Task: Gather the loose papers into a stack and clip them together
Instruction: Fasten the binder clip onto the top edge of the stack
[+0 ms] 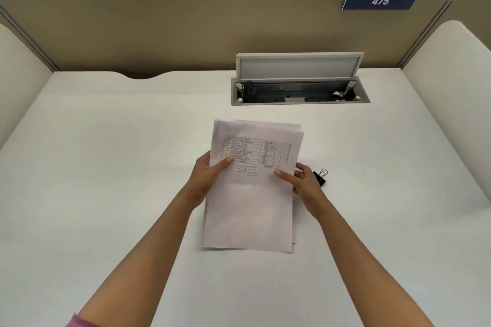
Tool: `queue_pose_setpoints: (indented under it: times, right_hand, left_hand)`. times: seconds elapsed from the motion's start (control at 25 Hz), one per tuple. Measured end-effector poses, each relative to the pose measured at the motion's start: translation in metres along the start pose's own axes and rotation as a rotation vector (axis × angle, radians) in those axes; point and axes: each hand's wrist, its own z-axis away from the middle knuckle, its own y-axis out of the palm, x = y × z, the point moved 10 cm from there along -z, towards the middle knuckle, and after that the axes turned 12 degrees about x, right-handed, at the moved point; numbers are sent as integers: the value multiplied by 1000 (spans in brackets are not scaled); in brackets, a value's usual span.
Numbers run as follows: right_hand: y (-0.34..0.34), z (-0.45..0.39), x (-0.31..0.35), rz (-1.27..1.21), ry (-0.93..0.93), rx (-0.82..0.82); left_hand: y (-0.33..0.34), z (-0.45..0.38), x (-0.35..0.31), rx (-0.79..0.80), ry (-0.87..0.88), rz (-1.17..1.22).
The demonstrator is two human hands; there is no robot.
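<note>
Centre of frame: paper stack [252, 194] held above the white worktop [106, 167], edges roughly aligned, a few sheets offset at the upper right corner. Top sheet bears a printed table. Left hand [206, 180] grips the stack's left edge, thumb on top. Right hand [303, 183] grips the right edge likewise. Black binder clip [321, 176] lies on the worktop just right of the right hand. Open cable tray [300, 93] sits in the upper centre.

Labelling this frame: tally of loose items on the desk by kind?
Paper stack: 1, held in both hands; sheet count unreadable
Binder clip: 1, black, on the desk
Total: 2
</note>
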Motion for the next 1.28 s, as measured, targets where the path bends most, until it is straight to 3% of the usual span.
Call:
queue_pose_setpoints:
  times: [0.16, 0.36, 0.52, 1.28]
  right_hand:
    - [28, 4, 39, -39, -115, 183]
    - [32, 16, 97, -87, -385, 19]
    - [31, 24, 133, 22, -562, -7]
    - [24, 5, 88, 101, -316, 56]
  left_hand:
    - [0, 1, -33, -58, 112, 39]
    - [11, 9, -73, -113, 237, -2]
    - [16, 16, -103, -118, 364, -32]
    - [18, 11, -60, -126, 199, -97]
